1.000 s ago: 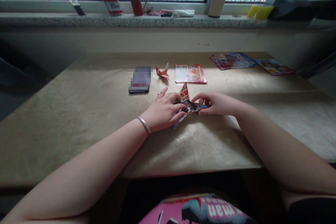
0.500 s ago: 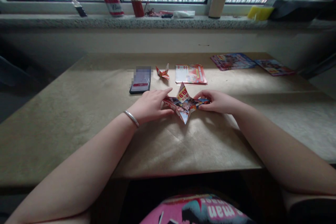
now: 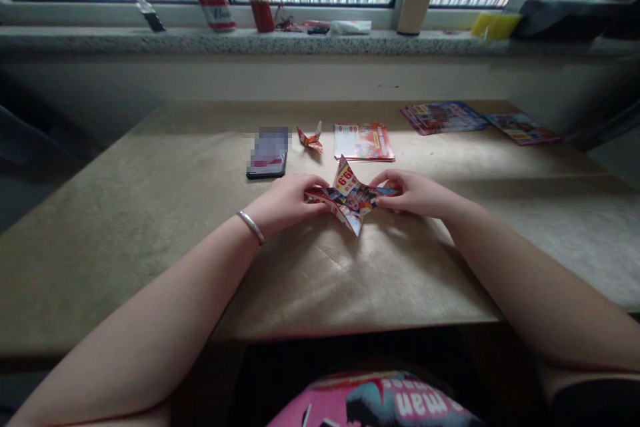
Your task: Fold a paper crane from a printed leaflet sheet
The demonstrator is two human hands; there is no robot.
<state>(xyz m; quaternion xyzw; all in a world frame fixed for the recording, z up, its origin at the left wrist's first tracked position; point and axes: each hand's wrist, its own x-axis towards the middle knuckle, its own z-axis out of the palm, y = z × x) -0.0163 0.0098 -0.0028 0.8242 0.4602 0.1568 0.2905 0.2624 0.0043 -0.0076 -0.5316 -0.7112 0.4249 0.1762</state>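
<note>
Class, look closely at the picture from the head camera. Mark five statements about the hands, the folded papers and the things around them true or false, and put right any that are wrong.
1. The left hand and the right hand each hold a point of the four-pointed folded paper. True.
2. The red folded paper sits between the phone and the pile of leaflets. True.
3. The red folded paper is nearer the camera than the four-pointed folded paper. False: it lies farther away.
4. The red-and-white can stands on the windowsill. True.
5. The right hand rests on the phone. False: it is apart from the phone, which lies beyond the left hand.
</note>
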